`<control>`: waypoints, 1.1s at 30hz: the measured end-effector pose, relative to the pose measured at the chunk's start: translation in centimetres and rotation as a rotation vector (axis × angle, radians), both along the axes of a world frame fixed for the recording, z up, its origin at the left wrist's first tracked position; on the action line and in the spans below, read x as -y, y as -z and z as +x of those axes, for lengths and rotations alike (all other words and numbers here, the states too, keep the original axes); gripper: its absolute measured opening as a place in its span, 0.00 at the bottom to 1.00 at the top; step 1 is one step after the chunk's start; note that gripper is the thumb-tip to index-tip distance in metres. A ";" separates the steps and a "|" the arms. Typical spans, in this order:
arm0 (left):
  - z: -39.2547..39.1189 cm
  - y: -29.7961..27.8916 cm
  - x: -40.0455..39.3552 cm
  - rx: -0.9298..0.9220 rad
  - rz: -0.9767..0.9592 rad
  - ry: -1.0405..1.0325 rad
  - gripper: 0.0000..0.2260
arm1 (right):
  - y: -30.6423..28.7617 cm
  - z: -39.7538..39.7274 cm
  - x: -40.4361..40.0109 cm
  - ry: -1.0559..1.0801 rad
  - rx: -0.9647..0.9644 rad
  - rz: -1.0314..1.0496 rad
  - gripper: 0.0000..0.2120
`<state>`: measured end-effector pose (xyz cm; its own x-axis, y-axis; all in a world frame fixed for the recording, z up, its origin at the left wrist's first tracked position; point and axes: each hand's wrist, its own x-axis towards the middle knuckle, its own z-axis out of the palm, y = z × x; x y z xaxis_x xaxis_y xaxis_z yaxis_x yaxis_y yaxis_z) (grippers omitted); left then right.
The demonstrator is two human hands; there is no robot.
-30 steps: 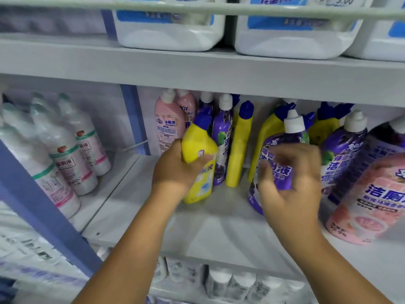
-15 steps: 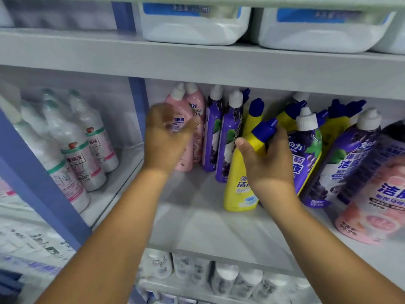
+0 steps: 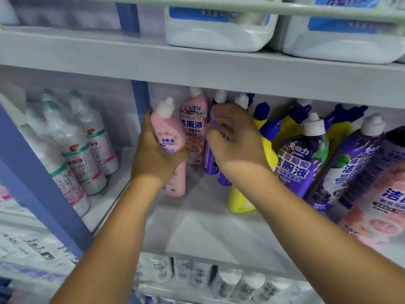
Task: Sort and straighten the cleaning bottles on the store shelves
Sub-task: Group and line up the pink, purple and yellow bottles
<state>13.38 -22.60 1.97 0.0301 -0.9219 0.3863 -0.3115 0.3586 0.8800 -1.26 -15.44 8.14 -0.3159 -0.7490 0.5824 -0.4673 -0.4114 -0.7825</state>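
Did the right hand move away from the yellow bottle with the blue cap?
Yes. The right hand moved left, off the yellow plastic bottle with blue cap, toward the blue shelf post.

Pink bottle (image 3: 168, 137), white cap, pale blue label patch. Second pink bottle (image 3: 194, 128), white cap, dark blue lettering. Purple bottle (image 3: 303, 159), white cap, white lettering, grape and green leaf print. Yellow bottle (image 3: 240, 199), dark blue cap. White bottles (image 3: 81, 159) at the shelf's left end, green caps, green and pink label bands. White jugs (image 3: 219, 34) on the upper shelf, blue labels. Shelf (image 3: 197, 233) pale grey; upright post (image 3: 41, 181) blue.
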 end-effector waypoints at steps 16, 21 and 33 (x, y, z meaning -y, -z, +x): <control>5.5 1.0 -6.6 -0.049 0.044 0.210 0.42 | -1.8 4.3 12.8 0.220 -0.643 0.306 0.16; 6.8 2.0 -6.6 -0.121 0.029 0.231 0.42 | -2.6 4.8 7.1 0.278 -0.486 0.114 0.12; 6.9 4.7 -7.7 -0.079 0.154 0.251 0.32 | 0.5 2.6 -5.3 0.309 -0.286 0.002 0.14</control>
